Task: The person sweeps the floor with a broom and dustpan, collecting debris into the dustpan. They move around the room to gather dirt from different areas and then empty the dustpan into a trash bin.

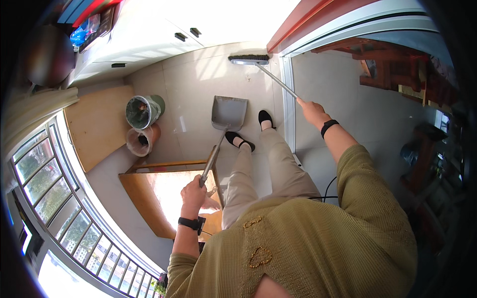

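My left hand grips the upper end of the handle of a long-handled grey dustpan. The pan rests on the tiled floor in front of my feet, its wide lip facing away from me. My right hand is closed around the pole of a broom. Its dark-bristled head lies on the floor between the white cabinet and the door frame. A small patch of debris is on the tiles between the broom head and the dustpan.
Two waste bins, one green and one pinkish, both with liners, stand left of the dustpan. A wooden table is by my left arm. White cabinets line the far side. A metal sliding-door track crosses the floor at right.
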Action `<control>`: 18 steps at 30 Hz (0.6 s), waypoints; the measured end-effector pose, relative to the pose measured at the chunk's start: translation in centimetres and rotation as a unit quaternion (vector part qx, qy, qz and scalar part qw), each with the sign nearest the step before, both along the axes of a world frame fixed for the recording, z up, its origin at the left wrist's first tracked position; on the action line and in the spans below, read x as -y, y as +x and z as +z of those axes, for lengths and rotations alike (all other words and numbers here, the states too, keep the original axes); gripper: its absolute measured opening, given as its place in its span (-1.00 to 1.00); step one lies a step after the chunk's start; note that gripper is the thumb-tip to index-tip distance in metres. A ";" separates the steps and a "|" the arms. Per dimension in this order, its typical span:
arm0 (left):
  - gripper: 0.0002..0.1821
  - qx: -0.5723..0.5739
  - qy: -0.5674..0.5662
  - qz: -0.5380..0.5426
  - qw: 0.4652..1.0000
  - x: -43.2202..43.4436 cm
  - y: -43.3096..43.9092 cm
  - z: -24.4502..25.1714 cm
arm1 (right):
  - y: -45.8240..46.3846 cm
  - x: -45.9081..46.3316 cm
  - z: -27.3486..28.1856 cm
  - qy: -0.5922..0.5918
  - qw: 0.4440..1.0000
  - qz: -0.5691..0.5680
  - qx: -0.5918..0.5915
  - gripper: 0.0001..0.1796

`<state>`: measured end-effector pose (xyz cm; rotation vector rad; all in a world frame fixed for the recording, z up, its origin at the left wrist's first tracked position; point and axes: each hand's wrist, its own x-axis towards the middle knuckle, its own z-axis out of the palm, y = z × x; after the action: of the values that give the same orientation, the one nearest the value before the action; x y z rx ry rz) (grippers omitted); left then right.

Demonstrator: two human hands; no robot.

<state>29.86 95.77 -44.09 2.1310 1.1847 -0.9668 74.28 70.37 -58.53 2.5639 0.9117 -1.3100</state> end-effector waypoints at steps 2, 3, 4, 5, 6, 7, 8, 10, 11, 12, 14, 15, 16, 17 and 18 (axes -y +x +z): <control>-0.69 0.002 -0.003 0.000 1.000 0.0 0.2 -0.2 | -0.3 1.7 1.7 -0.018 0.999 0.029 -0.016 -0.41; -0.68 0.002 0.000 -0.003 1.000 0.0 0.3 -0.2 | -0.3 2.1 2.4 -0.033 0.998 0.046 -0.025 -0.34; -0.68 -0.001 -0.002 -0.005 1.000 -0.1 0.4 -0.3 | -0.3 2.6 3.2 -0.025 0.998 0.052 -0.020 -0.35; -0.68 -0.004 -0.002 -0.010 1.000 -0.1 0.4 -0.4 | 0.0 3.1 3.9 -0.025 0.998 0.059 -0.015 -0.35; -0.67 -0.008 -0.001 -0.020 1.000 -0.1 0.5 -0.4 | 0.3 3.3 4.4 -0.026 0.997 0.065 -0.011 -0.35; -0.67 -0.010 -0.003 -0.017 1.000 0.0 0.5 -0.5 | 0.7 3.4 4.6 -0.007 0.997 0.078 0.011 -0.35; -0.66 -0.013 -0.003 -0.019 1.000 0.1 0.5 -0.5 | 1.1 3.0 4.5 0.011 0.998 0.067 0.017 -0.39; -0.64 -0.017 -0.001 -0.024 1.000 0.3 0.7 -0.6 | 2.5 1.5 3.5 0.044 0.997 0.048 0.034 -0.47; -0.64 -0.019 0.002 -0.026 0.999 0.4 0.8 -0.6 | 3.2 0.4 2.6 0.047 0.999 0.016 0.018 -0.52; -0.63 -0.028 0.006 -0.029 0.999 0.5 0.8 -0.6 | 4.0 -1.0 1.5 0.053 0.998 -0.013 0.002 -0.56; -0.63 -0.032 0.004 -0.030 0.999 0.7 0.9 -0.7 | 4.8 -2.5 0.0 0.051 0.998 -0.023 -0.009 -0.58; -0.63 -0.029 0.007 -0.037 0.999 0.7 1.0 -0.7 | 4.4 -3.0 -0.7 0.043 0.999 -0.005 -0.004 -0.57; -0.64 -0.031 0.008 -0.033 0.999 0.8 1.0 -0.8 | 4.0 -3.2 -1.2 0.035 0.999 0.013 0.002 -0.54; -0.64 -0.025 0.012 -0.035 0.999 0.8 0.9 -0.8 | 3.3 -2.8 -1.3 0.006 0.997 -0.070 -0.032 -0.54; -0.65 -0.022 0.017 -0.038 0.999 0.9 0.9 -0.9 | 2.0 -1.9 -1.1 0.014 0.999 -0.047 -0.018 -0.56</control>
<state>30.72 94.92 -44.96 2.2063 1.1570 -1.0384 76.24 72.28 -59.63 2.6417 0.8316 -1.3829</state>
